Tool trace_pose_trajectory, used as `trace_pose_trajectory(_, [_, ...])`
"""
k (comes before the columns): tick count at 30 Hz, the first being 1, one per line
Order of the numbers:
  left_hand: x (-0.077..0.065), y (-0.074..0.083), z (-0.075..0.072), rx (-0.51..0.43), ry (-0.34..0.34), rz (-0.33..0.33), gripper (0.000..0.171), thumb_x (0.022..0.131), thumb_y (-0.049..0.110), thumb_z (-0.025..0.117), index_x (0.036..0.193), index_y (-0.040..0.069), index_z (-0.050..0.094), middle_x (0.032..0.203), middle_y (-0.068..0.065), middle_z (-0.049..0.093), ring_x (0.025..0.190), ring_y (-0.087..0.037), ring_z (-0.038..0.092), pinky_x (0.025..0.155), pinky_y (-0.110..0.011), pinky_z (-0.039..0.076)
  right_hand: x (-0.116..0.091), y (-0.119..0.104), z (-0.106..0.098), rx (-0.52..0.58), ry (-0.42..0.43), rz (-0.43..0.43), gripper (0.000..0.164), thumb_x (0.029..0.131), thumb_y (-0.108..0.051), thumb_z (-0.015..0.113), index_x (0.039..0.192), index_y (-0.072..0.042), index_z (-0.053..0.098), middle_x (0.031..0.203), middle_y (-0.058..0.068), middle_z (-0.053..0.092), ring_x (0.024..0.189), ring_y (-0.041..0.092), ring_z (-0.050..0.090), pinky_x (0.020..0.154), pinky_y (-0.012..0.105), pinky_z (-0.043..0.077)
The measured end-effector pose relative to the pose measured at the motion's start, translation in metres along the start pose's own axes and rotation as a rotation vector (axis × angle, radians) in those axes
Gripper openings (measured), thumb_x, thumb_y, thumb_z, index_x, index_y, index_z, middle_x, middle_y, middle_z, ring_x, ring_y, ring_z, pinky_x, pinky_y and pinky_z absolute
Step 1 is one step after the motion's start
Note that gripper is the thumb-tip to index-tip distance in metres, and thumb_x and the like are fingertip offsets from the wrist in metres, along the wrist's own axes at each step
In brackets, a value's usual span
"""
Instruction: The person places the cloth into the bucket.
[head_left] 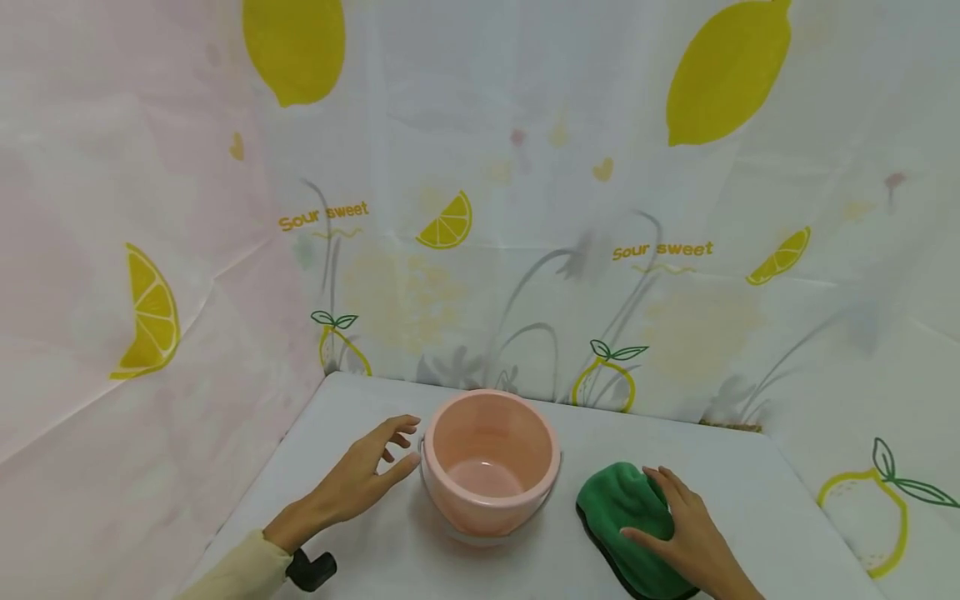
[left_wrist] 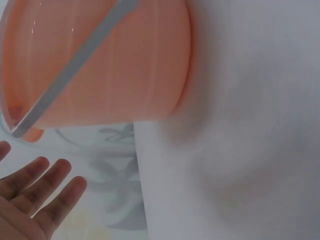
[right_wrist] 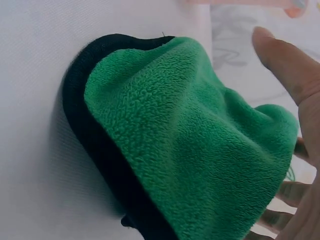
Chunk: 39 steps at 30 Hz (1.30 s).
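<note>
A pink bucket (head_left: 491,508) with a grey handle (left_wrist: 75,70) stands upright on the white table, its inside visible from above. My left hand (head_left: 375,467) is just left of its rim, fingers loosely bent and holding nothing; in the left wrist view its fingertips are apart from the bucket. To the right lies a folded green cloth (head_left: 622,508) with a dark edge (right_wrist: 107,150). Over the cloth's right side is my right hand (head_left: 690,533), thumb and fingers spread apart. Whether its fingertips touch the cloth I cannot tell.
The white table (head_left: 360,558) ends at a back wall sheet (head_left: 487,292) printed with lemons and words. Similar sheeting stands at the left (head_left: 67,333) and right sides. A black strap mount (head_left: 311,571) sits on my left wrist.
</note>
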<state>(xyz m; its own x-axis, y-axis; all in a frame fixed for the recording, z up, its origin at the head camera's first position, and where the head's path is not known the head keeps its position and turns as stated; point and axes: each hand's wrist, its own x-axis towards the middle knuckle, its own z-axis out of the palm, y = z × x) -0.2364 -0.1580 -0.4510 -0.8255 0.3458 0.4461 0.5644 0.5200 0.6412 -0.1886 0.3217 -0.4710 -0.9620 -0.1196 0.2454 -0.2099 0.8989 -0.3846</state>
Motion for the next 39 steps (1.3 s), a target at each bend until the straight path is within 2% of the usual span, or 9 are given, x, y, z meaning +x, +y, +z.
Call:
trace_pose_trajectory(7, [0.008,0.002,0.011,-0.049,-0.08,0.096,0.053,0.096,0.033,0.058,0.142,0.021,0.036,0.131,0.003,0.051,0.11,-0.009,0.051,0.082,-0.031,0.05,0.003,0.001,0.011,0.02,-0.028,-0.029,0.101,0.069,-0.062,0.074,0.147,-0.017,0.03,0.147,0.027,0.029,0.124,0.053,0.036,0.082,0.07,0.039])
trace_pose_trajectory(13, [0.011,0.004,0.017,-0.064,-0.082,0.076,0.056,0.095,0.035,0.059,0.143,0.022,0.034,0.125,0.001,0.055,0.107,-0.007,0.053,0.083,-0.03,0.05,0.008,0.0,0.018,0.061,-0.077,-0.042,0.106,0.066,-0.06,0.078,0.149,-0.015,0.027,0.147,0.027,0.028,0.122,0.055,0.037,0.083,0.069,0.04])
trace_pose_trajectory(18, [0.01,0.004,0.018,-0.056,-0.079,0.095,0.057,0.095,0.034,0.059,0.143,0.021,0.033,0.122,0.001,0.056,0.105,-0.007,0.054,0.082,-0.031,0.051,0.014,0.001,0.026,0.107,-0.116,-0.04,0.106,0.065,-0.056,0.081,0.148,-0.015,0.03,0.147,0.021,0.034,0.123,0.048,0.041,0.087,0.065,0.041])
trace_pose_trajectory(25, [0.01,0.004,0.018,-0.055,-0.079,0.077,0.057,0.094,0.036,0.059,0.143,0.022,0.033,0.123,0.002,0.055,0.103,-0.007,0.054,0.082,-0.031,0.051,0.02,-0.002,0.031,0.11,-0.122,-0.031,0.094,0.065,-0.043,0.086,0.144,-0.021,0.04,0.136,0.009,0.051,0.118,0.033,0.05,0.088,0.053,0.045])
trace_pose_trajectory(31, [0.01,0.002,0.019,-0.083,-0.08,0.072,0.057,0.094,0.035,0.059,0.144,0.023,0.033,0.122,0.002,0.056,0.102,-0.008,0.055,0.081,-0.033,0.052,0.022,-0.006,0.031,0.112,-0.096,-0.028,0.081,0.065,-0.031,0.088,0.136,-0.019,0.051,0.127,0.002,0.058,0.111,0.024,0.056,0.087,0.045,0.047])
trace_pose_trajectory(35, [0.01,0.003,0.02,-0.123,-0.088,0.061,0.055,0.096,0.031,0.058,0.144,0.023,0.032,0.122,0.0,0.057,0.102,-0.01,0.057,0.081,-0.032,0.052,0.023,-0.006,0.03,0.124,-0.077,-0.004,0.073,0.066,-0.029,0.087,0.131,-0.019,0.055,0.121,0.002,0.062,0.106,0.022,0.058,0.084,0.043,0.049])
trace_pose_trajectory(39, [0.01,0.003,0.02,-0.121,-0.1,0.028,0.054,0.097,0.033,0.054,0.145,0.027,0.03,0.123,0.001,0.056,0.1,-0.011,0.059,0.082,-0.031,0.052,0.024,-0.005,0.03,0.134,-0.044,0.03,0.064,0.067,-0.024,0.087,0.124,-0.02,0.058,0.113,0.004,0.066,0.098,0.021,0.061,0.076,0.04,0.05])
